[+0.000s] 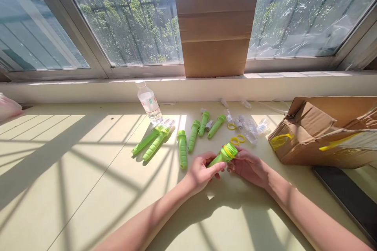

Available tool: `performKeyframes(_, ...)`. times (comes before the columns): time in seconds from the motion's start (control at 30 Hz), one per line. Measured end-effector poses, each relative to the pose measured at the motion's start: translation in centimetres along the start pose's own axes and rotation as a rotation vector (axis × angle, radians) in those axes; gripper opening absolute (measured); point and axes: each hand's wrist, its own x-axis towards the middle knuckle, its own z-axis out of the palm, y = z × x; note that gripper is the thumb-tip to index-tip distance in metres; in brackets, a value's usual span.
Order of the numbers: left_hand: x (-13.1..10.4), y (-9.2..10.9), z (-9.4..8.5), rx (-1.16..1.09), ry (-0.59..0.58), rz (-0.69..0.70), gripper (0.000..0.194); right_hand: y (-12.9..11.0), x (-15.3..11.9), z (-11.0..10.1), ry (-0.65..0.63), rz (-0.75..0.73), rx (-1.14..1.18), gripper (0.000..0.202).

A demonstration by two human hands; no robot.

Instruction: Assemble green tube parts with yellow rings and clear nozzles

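Observation:
My left hand is wrapped round a green ribbed plastic tube, with the tube's wide threaded mouth tilted up to the right. A yellow ring sits around the tube just below that mouth. My right hand is closed at the threaded end, thumb and fingers against its side; some fingertips are hidden behind the tube. More loose yellow rings lie just beyond my hands. To the left of them several similar green tubes lie on the table, the nearest green tube close to my left hand.
Small clear plastic parts are heaped behind the rings. A water bottle stands near the sill, behind two green tubes with clear pieces at their ends. At right are an open cardboard box and a dark flat object.

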Motion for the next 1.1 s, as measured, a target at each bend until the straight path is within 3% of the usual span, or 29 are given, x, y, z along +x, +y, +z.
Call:
performKeyframes(0.17,-0.2,0.1,0.0,0.052,-0.013,0.075,0.046,0.2,0.1,-0.2,0.042,-0.007,0.015,0.016)
performKeyframes(0.37,-0.2,0.0,-0.2,0.013,-0.079,0.036,0.051,0.4,0.1,0.0,0.059,-0.011,0.004,0.014)
performKeyframes(0.63,0.1,-0.1,-0.7,-0.009,-0.176,0.036,0.053,0.2,0.1,0.3,0.047,0.010,-0.014,0.026)
performKeyframes(0.83,0.0,0.2,-0.9,-0.042,-0.235,-0.022,0.059,-0.1,0.0,0.4,0.036,0.007,-0.043,0.019)
performKeyframes(1.0,0.0,0.5,-1.2,-0.072,-0.324,-0.064,0.060,-0.2,-0.2,0.5,-0.008,0.045,0.008,0.029)
performKeyframes(1.1,0.1,0.3,-0.8,-0.083,-0.258,-0.097,0.055,-0.2,-0.2,0.4,-0.004,0.053,0.012,0.026)
